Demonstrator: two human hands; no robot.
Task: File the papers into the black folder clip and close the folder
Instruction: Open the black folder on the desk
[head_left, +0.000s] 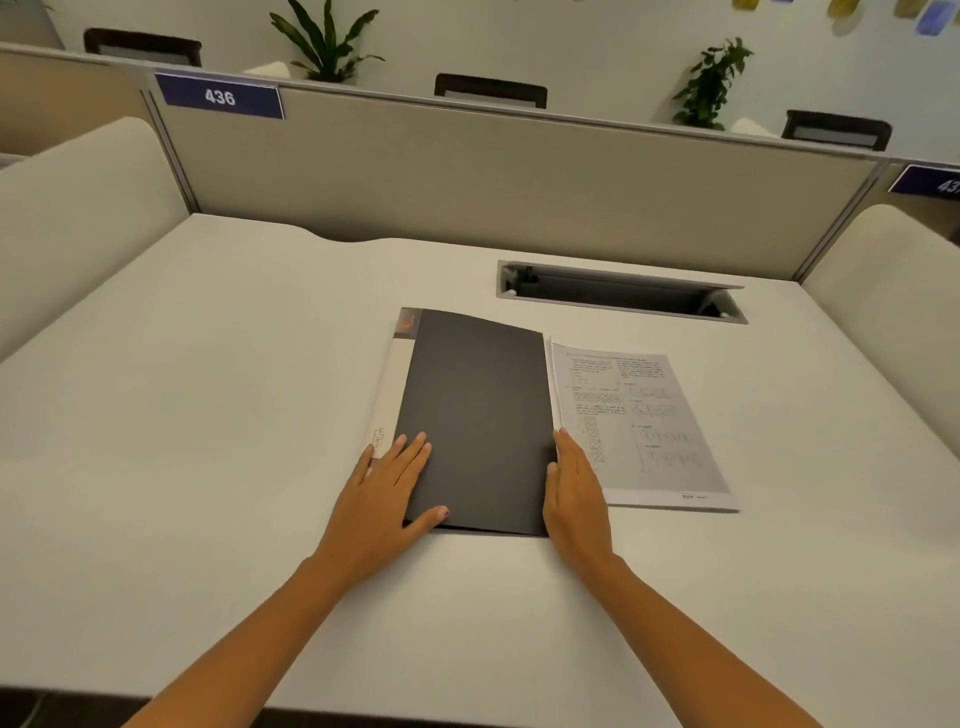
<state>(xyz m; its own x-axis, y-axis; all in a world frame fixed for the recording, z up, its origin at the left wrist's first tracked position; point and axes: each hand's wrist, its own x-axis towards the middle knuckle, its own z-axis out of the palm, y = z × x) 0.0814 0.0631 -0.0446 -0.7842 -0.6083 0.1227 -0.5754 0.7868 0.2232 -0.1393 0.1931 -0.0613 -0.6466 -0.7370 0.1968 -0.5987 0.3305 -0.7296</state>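
Left hand (387, 486) laid flat, fingers spread, on near-left corner of black folder (478, 415); nothing gripped. Right hand (574, 491) held open, edge-on against folder's right side, resting on desk (208, 415). Folder seen closed between both hands. Printed papers (649, 421) placed just beyond right hand, touching folder.

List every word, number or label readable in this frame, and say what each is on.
"436": white digits on the blue sign on the desk divider.
"43": cut off at the frame edge, on a second blue sign at the right.
Printed sheet beside the black folder: text and footer mark too small to read.
White spine strip by the left hand: vertical lettering, blurred.
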